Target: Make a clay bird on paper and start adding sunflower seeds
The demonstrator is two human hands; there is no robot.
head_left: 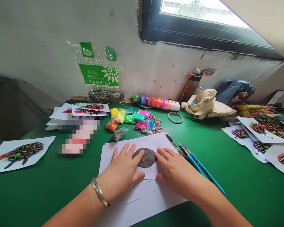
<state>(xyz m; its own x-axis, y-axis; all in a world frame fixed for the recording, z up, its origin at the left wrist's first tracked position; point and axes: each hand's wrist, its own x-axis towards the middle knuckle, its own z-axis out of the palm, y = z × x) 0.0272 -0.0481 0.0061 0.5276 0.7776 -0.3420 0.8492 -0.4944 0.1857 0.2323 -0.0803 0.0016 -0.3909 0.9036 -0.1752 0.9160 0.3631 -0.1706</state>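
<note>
A flat, rounded patch of dark grey modelling clay [145, 158] lies on a stack of white paper [142, 206] with a few pencil lines below it. My left hand [125, 168] lies spread on the paper, its index fingertip on the clay's upper left part. On the other side my right hand [174, 168] rests on the sheet, fingers stretched out, the tips at the clay's right edge. Neither hand holds anything. Right of the paper lie a black pen [171, 140] and a blue utility knife [203, 168], partly behind my right hand.
Small bags of coloured clay [130, 118] and striped sunflower seeds [157, 124] lie beyond the paper. A seed bag [101, 78] leans on the wall. Finished seed pictures [26, 153] lie left and right. A tape roll [175, 117], cloth bag [207, 105] and bottle [191, 85] stand behind.
</note>
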